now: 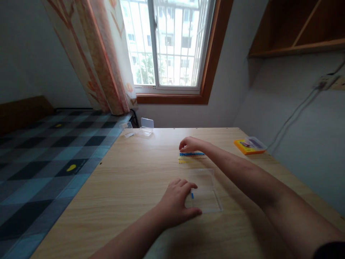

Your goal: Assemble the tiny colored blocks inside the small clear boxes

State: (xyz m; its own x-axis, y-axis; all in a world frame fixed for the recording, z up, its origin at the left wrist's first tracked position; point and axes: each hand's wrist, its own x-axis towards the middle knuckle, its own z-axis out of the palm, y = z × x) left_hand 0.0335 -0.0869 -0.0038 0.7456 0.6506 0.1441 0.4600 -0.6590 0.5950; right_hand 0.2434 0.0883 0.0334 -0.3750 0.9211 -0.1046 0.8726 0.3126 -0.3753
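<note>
Wooden bench [121,187]: our left hand [176,202] spreads wide at clear case [208,200]; our right hand [192,144] curls beside row of blue pieces [195,154], its hold we cannot tell.

left hand [175,203] spread at clear box [207,202]; right hand [189,144] by row of blue pieces [192,154].

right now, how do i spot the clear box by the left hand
On the wooden table, find the left hand. The clear box lies open beside it; unlike the clear containers at the table's far left, it shows a blue piece.
</note>
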